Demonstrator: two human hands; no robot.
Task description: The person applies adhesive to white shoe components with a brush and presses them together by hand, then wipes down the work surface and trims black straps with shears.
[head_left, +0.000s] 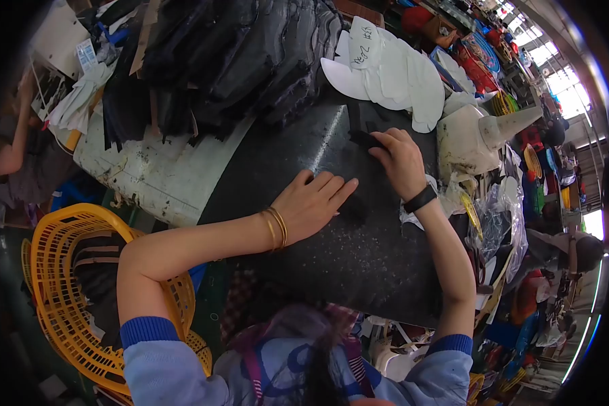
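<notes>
My right hand point(400, 162), with a black band on its wrist, pinches a small dark piece point(365, 139) between thumb and fingers, over the black work surface point(304, 277). The kind of piece is hard to make out against the dark surface. Lower and to the left, my left hand point(316, 204) lies palm down on the same surface, its fingers loosely spread and pointing toward the right hand. Two gold-coloured bangles point(275, 229) circle that wrist. Anything dark beneath the left fingers cannot be told from the surface.
Stacks of black material point(243, 61) rise at the back. White insole-shaped pieces point(392, 74), one with handwriting, lie beside a white nozzled bottle point(470, 139). A yellow basket point(44, 271) with dark pieces stands at left. Another person's arm point(13, 145) shows far left.
</notes>
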